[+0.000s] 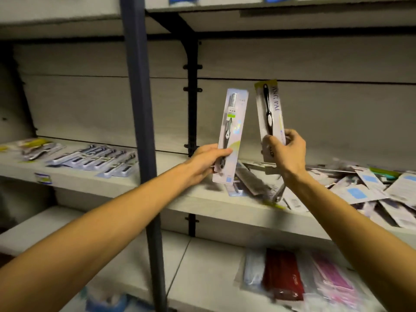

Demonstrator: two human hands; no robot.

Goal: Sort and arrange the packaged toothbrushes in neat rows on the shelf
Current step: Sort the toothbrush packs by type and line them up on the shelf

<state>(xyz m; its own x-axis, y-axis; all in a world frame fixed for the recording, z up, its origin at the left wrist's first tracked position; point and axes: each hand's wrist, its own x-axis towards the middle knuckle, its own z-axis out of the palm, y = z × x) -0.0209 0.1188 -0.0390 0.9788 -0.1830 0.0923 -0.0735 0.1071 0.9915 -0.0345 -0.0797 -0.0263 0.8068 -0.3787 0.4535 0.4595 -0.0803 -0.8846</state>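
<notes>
From the head camera, the left hand [208, 159] has its fingers clenched round the foot of one pale-blue toothbrush pack [231, 135], and the right hand [287, 152] grips one yellow-topped pack [269, 113]; both stand upright above the shelf [198, 199]. Two packs are held, a row of about eight lies at left [99, 159], and the loose heap [351, 188] at right is too jumbled to count. Mixing the two designs would likely spoil a row.
</notes>
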